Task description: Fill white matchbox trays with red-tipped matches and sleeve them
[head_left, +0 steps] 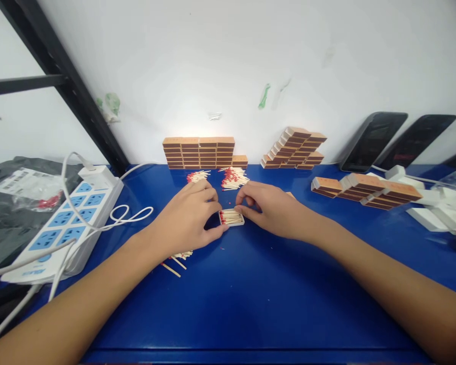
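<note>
A small white matchbox tray (pixel 231 217) with red-tipped matches lies on the blue table between my two hands. My left hand (pixel 188 215) is at its left end, thumb and fingers apart around that end. At the right end, my right hand (pixel 271 208) has its fingers curled and its thumb near the tray's top right corner; whether a match is pinched there is too small to tell. Loose matches (pixel 234 178) lie in a pile behind the tray. A smaller pile (pixel 198 176) is behind my left hand, and more matches (pixel 172 268) show below my left wrist.
Stacked matchboxes (pixel 198 153) stand against the wall, with a slanted stack (pixel 294 148) beside them. Further right are more boxes (pixel 365 188), white trays (pixel 441 210) and two phones (pixel 374 141). A power strip (pixel 66 223) with white cables is at left.
</note>
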`<action>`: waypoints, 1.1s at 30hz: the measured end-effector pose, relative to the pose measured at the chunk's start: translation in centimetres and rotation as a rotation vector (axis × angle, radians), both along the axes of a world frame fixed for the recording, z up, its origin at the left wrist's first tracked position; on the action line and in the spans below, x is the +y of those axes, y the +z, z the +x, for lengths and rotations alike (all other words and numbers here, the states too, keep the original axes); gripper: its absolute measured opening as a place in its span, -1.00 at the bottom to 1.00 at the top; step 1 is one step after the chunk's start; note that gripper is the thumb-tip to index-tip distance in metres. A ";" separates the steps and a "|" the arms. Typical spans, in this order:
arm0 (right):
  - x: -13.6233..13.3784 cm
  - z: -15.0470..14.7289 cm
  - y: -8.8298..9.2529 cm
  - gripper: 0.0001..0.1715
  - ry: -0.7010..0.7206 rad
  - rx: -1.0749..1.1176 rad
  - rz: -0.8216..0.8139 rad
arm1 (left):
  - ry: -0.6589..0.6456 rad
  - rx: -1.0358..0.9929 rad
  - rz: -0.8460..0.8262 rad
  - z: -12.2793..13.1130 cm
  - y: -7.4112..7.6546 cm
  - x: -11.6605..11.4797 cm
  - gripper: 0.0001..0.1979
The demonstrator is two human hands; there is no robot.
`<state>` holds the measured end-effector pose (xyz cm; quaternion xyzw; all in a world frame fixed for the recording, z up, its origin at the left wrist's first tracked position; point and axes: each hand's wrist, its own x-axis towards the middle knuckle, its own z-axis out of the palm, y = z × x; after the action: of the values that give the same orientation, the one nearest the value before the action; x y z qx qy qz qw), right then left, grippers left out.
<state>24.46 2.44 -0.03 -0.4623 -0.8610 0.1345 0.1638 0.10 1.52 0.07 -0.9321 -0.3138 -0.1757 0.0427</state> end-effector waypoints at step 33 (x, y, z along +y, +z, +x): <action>1.4 4.8 4.0 -0.62 0.042 -0.235 -0.123 | 0.052 -0.031 -0.017 0.2 0.0 0.1 -0.69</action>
<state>29.21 3.83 4.02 -0.4659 -0.8739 0.1354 0.0305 0.26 1.63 0.09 -0.9211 -0.3402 -0.1864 0.0344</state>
